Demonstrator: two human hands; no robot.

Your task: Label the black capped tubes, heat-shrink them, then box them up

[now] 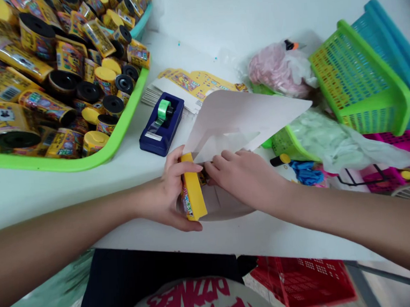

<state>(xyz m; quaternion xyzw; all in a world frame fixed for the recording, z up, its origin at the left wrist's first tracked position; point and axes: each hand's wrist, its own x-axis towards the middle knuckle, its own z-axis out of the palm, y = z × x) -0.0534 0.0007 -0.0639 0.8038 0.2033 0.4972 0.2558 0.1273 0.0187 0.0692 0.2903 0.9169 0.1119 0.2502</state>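
Observation:
My left hand (169, 192) is wrapped around a yellow cap (193, 191) on the end of a printed paper tube, near the table's front edge. My right hand (243, 176) presses down on a white card sheet (244, 111) right beside the cap, fingers curled together at the tube's edge. The sheet curls up and away from the hands. What the right fingertips pinch is hidden.
A green tray (87, 160) piled with several finished yellow and black tubes stands at the left. A blue tape dispenser (162, 123) sits behind the hands, with flat printed labels (200, 82) beyond. Green (360, 79) and blue baskets and plastic bags crowd the right. A red basket (303, 277) is below the table.

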